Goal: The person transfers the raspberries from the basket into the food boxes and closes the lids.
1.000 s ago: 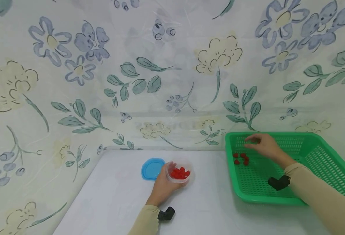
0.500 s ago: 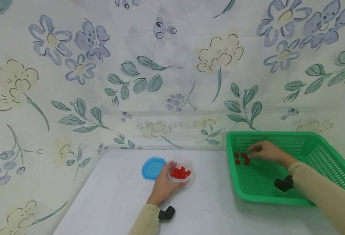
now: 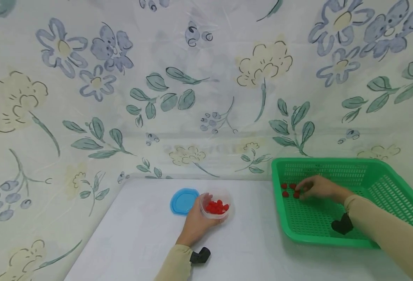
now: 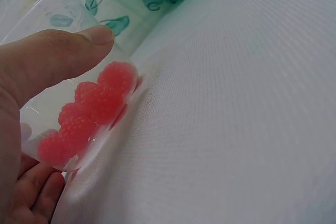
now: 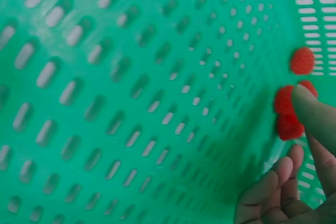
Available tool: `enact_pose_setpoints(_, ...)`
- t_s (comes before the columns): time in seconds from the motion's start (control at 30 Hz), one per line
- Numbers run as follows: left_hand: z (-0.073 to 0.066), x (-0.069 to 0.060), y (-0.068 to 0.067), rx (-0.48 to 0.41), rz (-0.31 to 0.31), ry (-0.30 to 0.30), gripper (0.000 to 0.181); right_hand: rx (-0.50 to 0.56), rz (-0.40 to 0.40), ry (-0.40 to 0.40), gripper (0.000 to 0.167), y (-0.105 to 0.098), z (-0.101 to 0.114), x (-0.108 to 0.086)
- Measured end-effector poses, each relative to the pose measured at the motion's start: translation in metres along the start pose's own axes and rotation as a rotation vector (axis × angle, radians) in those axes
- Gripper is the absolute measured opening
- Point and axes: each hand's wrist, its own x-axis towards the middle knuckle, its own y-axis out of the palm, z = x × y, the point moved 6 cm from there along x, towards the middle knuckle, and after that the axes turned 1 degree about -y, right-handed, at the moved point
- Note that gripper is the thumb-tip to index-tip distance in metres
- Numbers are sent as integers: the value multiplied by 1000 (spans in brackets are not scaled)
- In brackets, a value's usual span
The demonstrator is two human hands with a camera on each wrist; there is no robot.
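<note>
My left hand (image 3: 196, 222) grips a clear plastic tub (image 3: 215, 193) that holds several red raspberries (image 3: 216, 207). In the left wrist view the thumb (image 4: 63, 59) lies across the tub's side, and the raspberries (image 4: 86, 114) show through the wall. My right hand (image 3: 320, 188) is inside the green basket (image 3: 319, 230), at a small group of raspberries (image 3: 285, 194). In the right wrist view its thumb tip (image 5: 307, 95) overlaps one raspberry (image 5: 284, 99), with the other fingers bent below. The index fingertip is hidden behind the thumb.
A blue lid (image 3: 182, 201) lies on the white tabletop (image 3: 139, 234) just left of the tub. The basket's raised rim (image 3: 329, 244) surrounds my right hand. Behind the table hangs a floral sheet (image 3: 206, 97).
My right hand has moved down and inward to the raspberries at the basket's left side. The left hand stays in place on the tub.
</note>
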Motion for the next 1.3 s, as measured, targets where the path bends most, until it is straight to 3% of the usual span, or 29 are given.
enact_pose_setpoints(0.7, -1, 0, 0, -22, 6, -6, 94, -213, -36, -193, 29, 8, 13, 7)
enact_pose_setpoints(1.0, -1, 1, 2, -21, 8, -8, 94, -258, -27, -193, 22, 8, 17, 8)
enact_pose_setpoints(1.3, 0, 1, 0, -22, 9, -2, 94, -252, -76, -211, 18, -2, 23, 9)
